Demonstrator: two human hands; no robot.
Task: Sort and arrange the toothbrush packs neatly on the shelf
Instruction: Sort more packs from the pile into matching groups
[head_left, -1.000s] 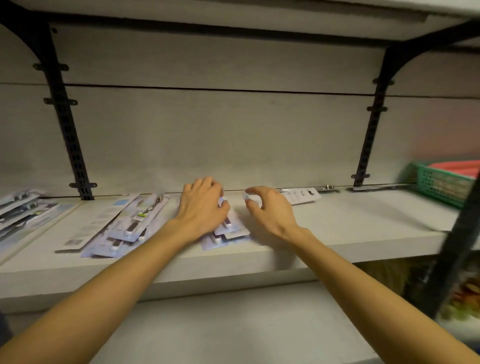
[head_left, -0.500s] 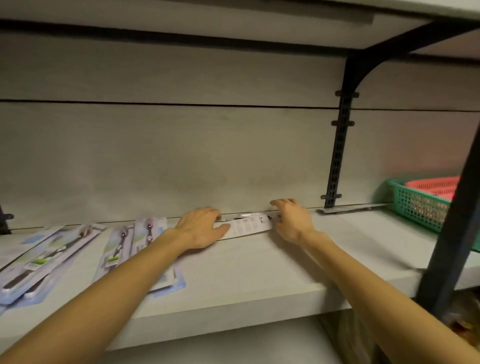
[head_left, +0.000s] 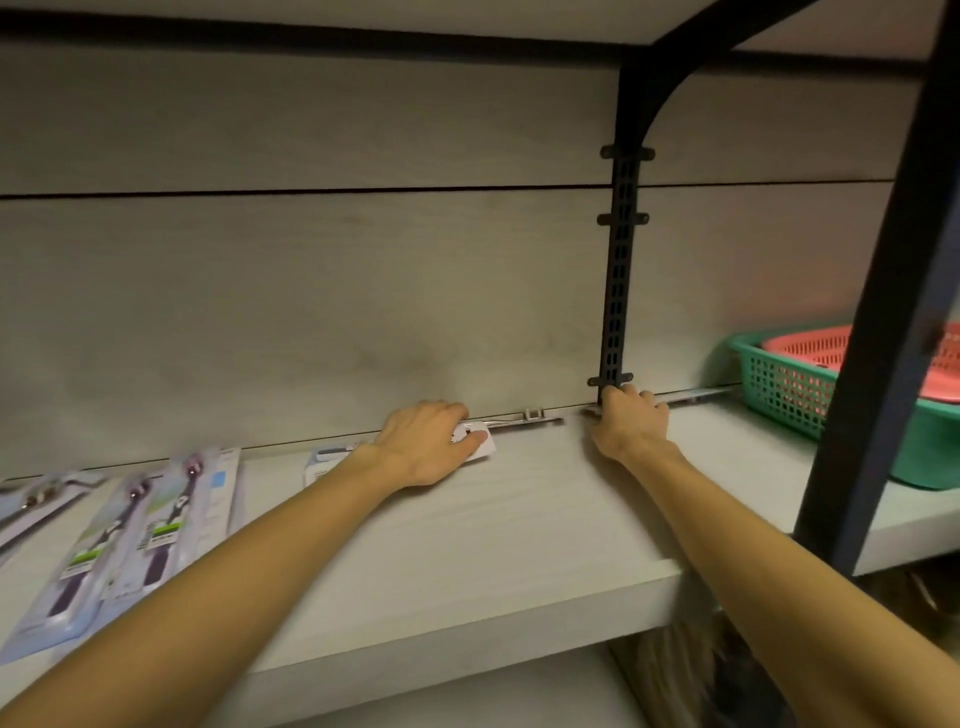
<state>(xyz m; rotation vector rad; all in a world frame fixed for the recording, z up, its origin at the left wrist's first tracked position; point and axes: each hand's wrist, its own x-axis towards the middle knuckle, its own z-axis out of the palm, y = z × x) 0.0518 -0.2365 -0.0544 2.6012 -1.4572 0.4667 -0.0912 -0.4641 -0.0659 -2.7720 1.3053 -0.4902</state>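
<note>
Left hand lies on toothbrush pack at far edge of shelf, thumb pressing it down. Right hand far right by black upright, fingers curled; grasp unclear. More packs lie flat near left.

Green mesh basket, pink basket inside.

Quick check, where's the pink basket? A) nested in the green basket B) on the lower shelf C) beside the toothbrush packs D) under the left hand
A: the pink basket sits inside the green basket at the shelf's right end.
</note>
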